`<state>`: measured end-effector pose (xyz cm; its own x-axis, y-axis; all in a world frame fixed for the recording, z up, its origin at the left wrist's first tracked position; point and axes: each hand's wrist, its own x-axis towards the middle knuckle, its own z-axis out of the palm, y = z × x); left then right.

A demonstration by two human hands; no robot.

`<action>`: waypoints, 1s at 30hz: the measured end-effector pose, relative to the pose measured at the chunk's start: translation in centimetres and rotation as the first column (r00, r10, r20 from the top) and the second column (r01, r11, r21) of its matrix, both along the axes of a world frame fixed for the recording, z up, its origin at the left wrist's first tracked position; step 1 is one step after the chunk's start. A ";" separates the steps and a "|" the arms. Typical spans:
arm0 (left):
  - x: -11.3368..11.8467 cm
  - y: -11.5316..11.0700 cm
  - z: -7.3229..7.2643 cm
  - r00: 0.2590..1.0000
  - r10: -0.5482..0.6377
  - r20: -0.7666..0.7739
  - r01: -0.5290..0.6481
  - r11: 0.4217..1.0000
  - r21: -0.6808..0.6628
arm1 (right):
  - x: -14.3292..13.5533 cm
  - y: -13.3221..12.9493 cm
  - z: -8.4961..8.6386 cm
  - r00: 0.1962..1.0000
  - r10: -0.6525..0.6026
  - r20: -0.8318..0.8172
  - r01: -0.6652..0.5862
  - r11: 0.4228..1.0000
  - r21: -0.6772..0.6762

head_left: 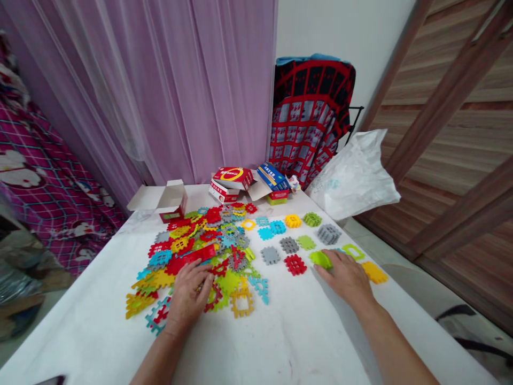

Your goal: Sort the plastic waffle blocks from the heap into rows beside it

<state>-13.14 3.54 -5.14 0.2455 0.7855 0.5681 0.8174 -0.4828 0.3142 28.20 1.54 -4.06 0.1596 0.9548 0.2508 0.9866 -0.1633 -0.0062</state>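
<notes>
My left hand (189,293) rests at the near side of a heap of notched plastic building tiles (229,282), its thumb and fingers apart. Just beyond its fingertips lies a long red piece (191,260). On the right, my right hand (349,277) pinches a lime green building tile (320,259) between thumb and fingers, low over the table; its fingers partly hide it. Close by lie a red tile stack (295,264), a lime green frame tile (353,252) and a yellow tile stack (374,272).
Grey tiles (329,234), blue tiles (277,227) and other small groups sit in rows right of the heap. Along the white table's (276,342) back edge stand an open box (173,200), a red box (233,179) and a blue box (273,177). A white plastic bag (355,176) is at the right.
</notes>
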 end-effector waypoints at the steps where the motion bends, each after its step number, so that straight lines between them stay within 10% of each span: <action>1: 0.0 0.0 0.0 1.000 0.001 0.002 -0.001 1.000 -0.001 | 0.0 0.0 0.1 1.000 -0.009 0.001 0.009 1.000 -0.016; 30: -0.5 0.7 -0.4 0.998 -0.059 -0.036 0.063 0.990 0.125 | -0.6 -0.5 1.4 0.995 -0.059 -0.083 0.053 0.996 -0.070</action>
<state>-13.61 4.29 -5.52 0.3101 0.6911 0.6529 0.7940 -0.5659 0.2219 27.60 1.06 -2.69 0.2315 0.9580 0.1693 0.9722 -0.2214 -0.0768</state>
